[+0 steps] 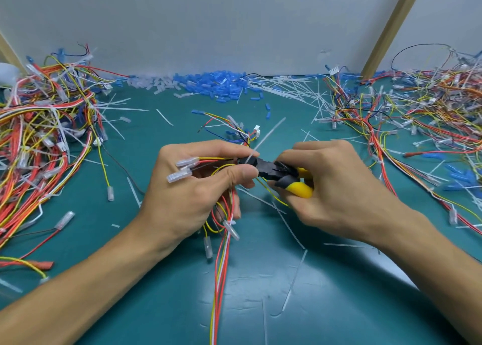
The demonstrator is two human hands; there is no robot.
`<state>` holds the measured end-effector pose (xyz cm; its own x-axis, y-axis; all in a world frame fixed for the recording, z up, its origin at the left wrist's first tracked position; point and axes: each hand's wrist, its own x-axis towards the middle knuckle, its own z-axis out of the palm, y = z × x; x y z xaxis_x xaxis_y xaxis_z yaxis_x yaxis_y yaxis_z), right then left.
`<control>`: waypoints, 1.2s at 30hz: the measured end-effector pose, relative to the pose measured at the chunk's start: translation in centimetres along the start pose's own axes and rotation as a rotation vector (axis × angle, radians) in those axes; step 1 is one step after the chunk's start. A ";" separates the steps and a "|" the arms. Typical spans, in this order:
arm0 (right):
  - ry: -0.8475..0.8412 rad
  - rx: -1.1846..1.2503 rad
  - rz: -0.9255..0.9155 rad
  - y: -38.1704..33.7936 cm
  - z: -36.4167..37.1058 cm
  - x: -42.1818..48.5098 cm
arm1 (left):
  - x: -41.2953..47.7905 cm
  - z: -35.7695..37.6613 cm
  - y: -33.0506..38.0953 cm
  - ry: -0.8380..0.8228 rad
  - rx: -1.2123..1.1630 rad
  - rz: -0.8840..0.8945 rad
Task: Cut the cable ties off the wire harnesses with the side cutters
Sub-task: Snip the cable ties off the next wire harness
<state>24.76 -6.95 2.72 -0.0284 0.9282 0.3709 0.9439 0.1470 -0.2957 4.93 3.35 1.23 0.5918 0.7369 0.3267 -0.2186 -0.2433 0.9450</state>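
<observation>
So the left hand (182,196) is wrapped around a bundled red, yellow and white wire harness (220,266) and holds it up off the teal-matted bench (161,287). Clear plastic terminals poke out past the knuckles and the rest of the wires hang down toward the person. Looks to me like it's held that way to keep the tied spot tight and facing the tool.

The right hand (339,188) is clenched on the yellow handles of the black-headed side cutters (279,172), with the nose pointing left, right at the left fingertips. The thin white plastic cable tie (268,136) sits just there: its loop is at the cutter tip, touching or as good as, and its long tail sticks up and away to the right. I can't tell if the blades are already on the strap, since the fingers hide that bit.

Tangled heaps of more harnesses sit far left (47,136) and far right (417,115), and a drift of blue and clear plastic sleeves (208,84) lies along the back wall next to loose white tie offcuts (292,89). My guess is one heap is done and one is waiting.
</observation>
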 end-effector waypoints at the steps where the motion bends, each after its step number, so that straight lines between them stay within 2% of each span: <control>1: 0.020 0.014 0.010 -0.1 0.1 0.0 | 0.1 0.0 0.0 0.022 0.005 -0.005; 3: 0.048 0.041 0.027 -0.1 0.0 0.2 | 0.2 0.0 -0.1 0.071 0.016 -0.009; 8: -0.021 0.048 0.009 0.1 -0.4 0.2 | 0.3 -0.1 -0.1 0.156 0.016 0.002; 15: 0.075 0.074 0.037 -0.1 -0.8 0.2 | 0.3 -0.6 -0.1 0.062 -0.062 0.009; 22: 0.077 0.241 0.127 -0.3 -0.2 0.1 | 0.7 -0.9 -0.3 0.078 0.003 0.050; 27: 0.096 0.081 0.073 -0.6 -0.4 0.3 | 0.6 -0.8 -0.5 0.092 0.035 0.064; 36: 0.086 0.003 0.088 -0.5 -1.0 0.0 | 0.2 -0.4 -0.5 0.090 0.090 0.086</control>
<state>24.58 -7.37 3.78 0.0830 0.9050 0.4173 0.9406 0.0672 -0.3329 4.91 3.88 0.81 0.5008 0.7635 0.4077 -0.1928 -0.3608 0.9125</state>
